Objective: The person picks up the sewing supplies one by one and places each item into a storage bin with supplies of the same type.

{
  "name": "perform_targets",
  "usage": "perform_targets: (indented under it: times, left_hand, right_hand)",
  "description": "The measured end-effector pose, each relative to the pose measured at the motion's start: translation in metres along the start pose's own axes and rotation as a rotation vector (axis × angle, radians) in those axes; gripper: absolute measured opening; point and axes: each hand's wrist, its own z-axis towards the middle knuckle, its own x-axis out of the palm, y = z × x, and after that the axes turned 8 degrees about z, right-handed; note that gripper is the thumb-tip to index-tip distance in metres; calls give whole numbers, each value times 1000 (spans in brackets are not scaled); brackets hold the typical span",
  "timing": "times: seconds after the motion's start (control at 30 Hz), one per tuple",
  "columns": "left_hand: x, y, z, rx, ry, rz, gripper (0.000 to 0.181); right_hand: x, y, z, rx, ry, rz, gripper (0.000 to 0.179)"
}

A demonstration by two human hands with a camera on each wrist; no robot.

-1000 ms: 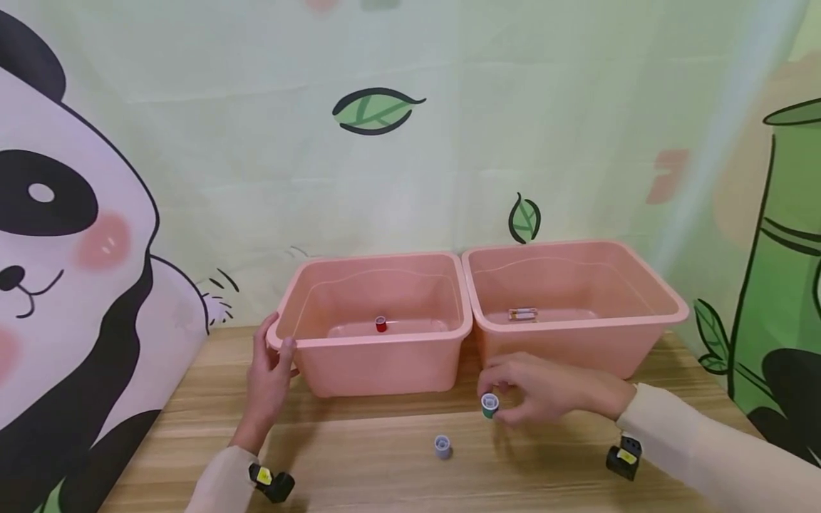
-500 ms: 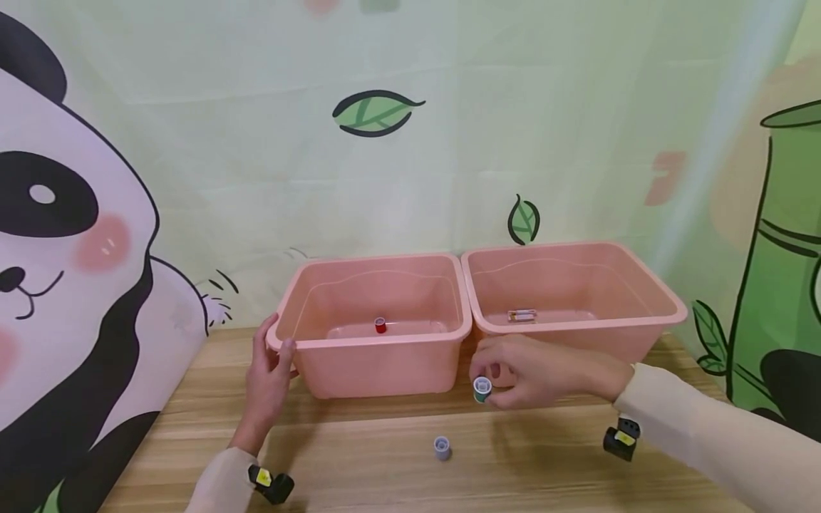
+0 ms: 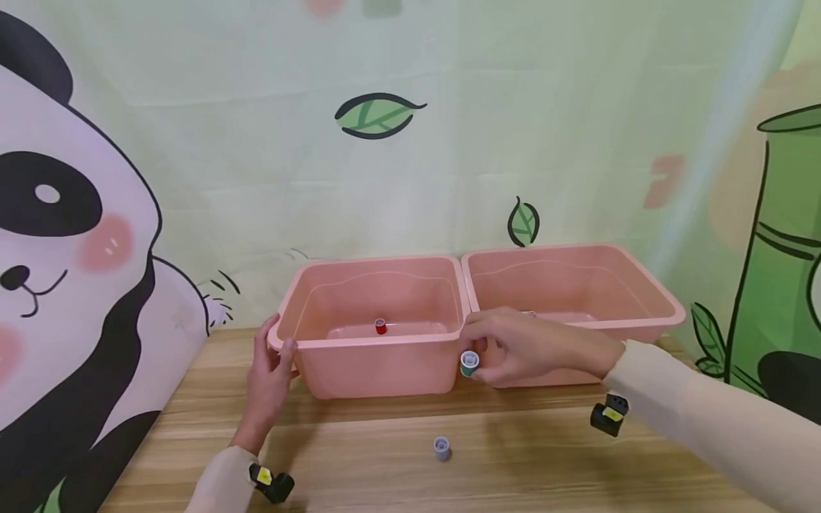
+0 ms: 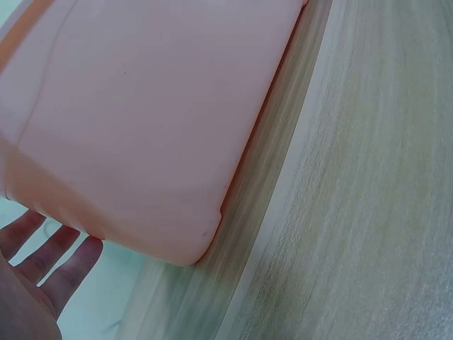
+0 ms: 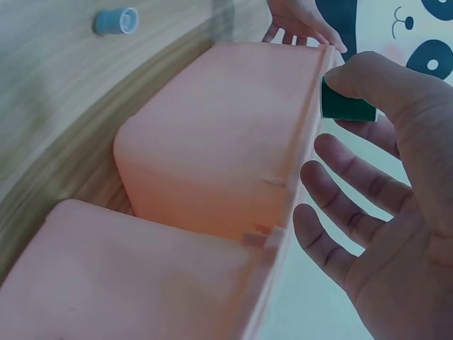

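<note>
My right hand (image 3: 519, 345) pinches a small green thread spool (image 3: 470, 364) with a white hollow end between thumb and index finger. It hangs in front of the gap between two pink bins; the other fingers are spread in the right wrist view. With my left hand (image 3: 269, 381) I hold the front left corner of the left pink bin (image 3: 385, 367), thumb on the rim and fingers along its side. Inside that bin stands a red spool (image 3: 381, 326). A pale blue spool (image 3: 442, 448) stands on the wooden table.
The right pink bin (image 3: 571, 265) stands beside the left one, rims close together. Small battery-like cylinders (image 3: 529, 313) inside it are mostly hidden behind my right hand. A printed panda curtain (image 3: 398, 192) hangs behind the bins.
My right hand has risen and moved left and forward with the green spool, toward the left bin's right corner. The left hand, both bins and the pale blue spool stay in place.
</note>
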Motion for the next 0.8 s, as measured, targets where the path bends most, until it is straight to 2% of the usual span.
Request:
perform_targets:
  times: [0.2,0.47,0.8]
  left_hand:
    - [-1,2,1,-5,3,-5,58]
    - [-1,4,2,-7,-3,-9,58]
    - [-2,-1,0,6,7,-33,60]
  right_hand:
    - [-5,1,9,-49,-22,-26,18]
    - [-11,6,19,-19,-28,-75,21]
    - [-20,10,30,4,-29,-106,24]
